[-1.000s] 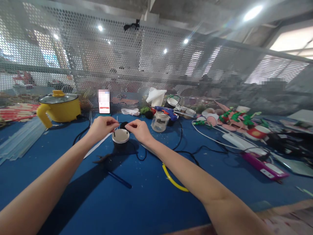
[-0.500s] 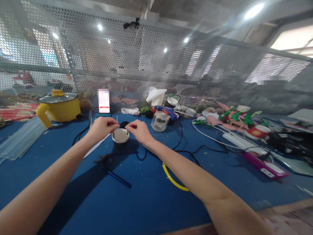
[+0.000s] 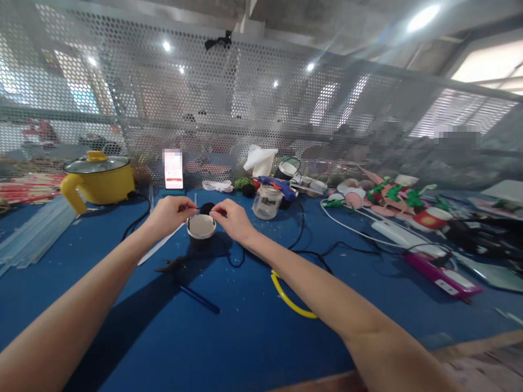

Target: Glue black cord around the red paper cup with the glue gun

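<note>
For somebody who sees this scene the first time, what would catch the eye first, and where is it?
Probably the left hand and right hand, close together left of center, seemingly pinching black cord at a white-rimmed cup. Next, perhaps the bright yellow pot on the left and the lit phone, upright beyond the left hand.

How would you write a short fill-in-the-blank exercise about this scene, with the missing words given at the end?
1. The left hand and the right hand are close to a small cup whose rim is ____.
2. The pot with the glass lid is coloured ____.
3. That pot stands on the person's ____ side.
4. In front of the perforated panel, a lit ____ stands upright.

Missing words: white; yellow; left; phone.
</note>
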Demonstrator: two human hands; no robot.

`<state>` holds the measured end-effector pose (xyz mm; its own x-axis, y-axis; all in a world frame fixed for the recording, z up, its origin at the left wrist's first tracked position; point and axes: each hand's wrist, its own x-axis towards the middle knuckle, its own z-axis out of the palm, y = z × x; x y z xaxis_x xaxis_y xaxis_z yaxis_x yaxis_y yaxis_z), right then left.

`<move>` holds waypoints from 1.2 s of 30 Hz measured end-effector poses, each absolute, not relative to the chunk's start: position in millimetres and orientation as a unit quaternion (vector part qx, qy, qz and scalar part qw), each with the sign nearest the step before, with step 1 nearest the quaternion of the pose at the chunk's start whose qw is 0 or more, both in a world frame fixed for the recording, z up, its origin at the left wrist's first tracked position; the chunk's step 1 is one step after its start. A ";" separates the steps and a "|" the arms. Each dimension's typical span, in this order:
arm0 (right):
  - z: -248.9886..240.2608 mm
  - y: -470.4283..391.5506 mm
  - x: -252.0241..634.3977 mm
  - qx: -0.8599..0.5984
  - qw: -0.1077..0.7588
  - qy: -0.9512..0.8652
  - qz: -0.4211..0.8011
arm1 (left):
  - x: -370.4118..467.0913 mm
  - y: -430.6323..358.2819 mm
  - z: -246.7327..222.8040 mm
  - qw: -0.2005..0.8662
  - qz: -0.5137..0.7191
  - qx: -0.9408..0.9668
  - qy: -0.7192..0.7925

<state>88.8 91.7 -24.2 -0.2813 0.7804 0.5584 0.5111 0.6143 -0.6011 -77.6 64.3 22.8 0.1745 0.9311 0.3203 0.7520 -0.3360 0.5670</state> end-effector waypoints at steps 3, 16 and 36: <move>-25.1 92.3 89.3 -0.406 0.436 -0.788 0.154 | -78.4 64.8 21.9 0.134 0.311 0.760 0.555; -26.9 91.7 90.3 -0.411 0.443 -0.782 0.156 | -83.7 63.3 4.1 0.286 0.238 0.769 0.521; 16.9 29.4 136.7 -0.327 0.465 -0.789 0.232 | -65.7 33.3 34.8 0.489 0.257 0.747 0.370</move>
<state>136.7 29.4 16.9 -0.3539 0.7317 0.5825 0.3003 0.6787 -0.6702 -65.7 33.3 34.8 0.5946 0.8037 0.0222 0.3011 -0.2482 0.9207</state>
